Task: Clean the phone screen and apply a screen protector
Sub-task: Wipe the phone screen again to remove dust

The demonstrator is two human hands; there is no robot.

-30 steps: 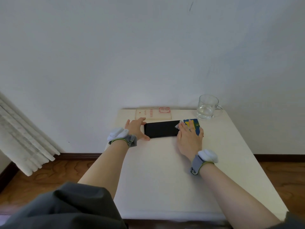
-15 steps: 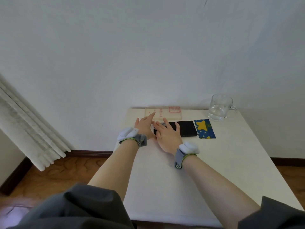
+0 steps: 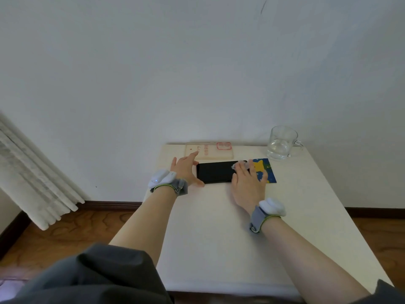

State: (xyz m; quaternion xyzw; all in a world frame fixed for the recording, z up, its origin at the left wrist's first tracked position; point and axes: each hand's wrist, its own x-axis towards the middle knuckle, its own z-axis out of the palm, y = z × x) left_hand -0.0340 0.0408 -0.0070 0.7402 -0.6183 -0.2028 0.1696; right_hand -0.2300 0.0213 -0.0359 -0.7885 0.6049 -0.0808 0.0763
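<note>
A black phone [image 3: 215,172] lies flat, screen up, near the far edge of the white table [image 3: 219,238]. My left hand [image 3: 184,170] steadies its left end, thumb on the near edge and fingers past the far edge. My right hand [image 3: 247,183] lies flat over the phone's right end, its fingers pressing a small pale wipe [image 3: 238,164] onto the screen. A blue card with a yellow star [image 3: 270,174] lies just right of the phone, partly under my right hand. Behind the phone lies a cream flat package with red print [image 3: 210,150].
A clear glass mug [image 3: 281,143] holding a little water stands at the table's back right corner. The wall runs right behind the table. A white curtain [image 3: 32,183] hangs at the left above a wooden floor.
My right hand slid with the wipe from the phone's right end to its left end and back to the right end. My left hand stayed on the left end.
</note>
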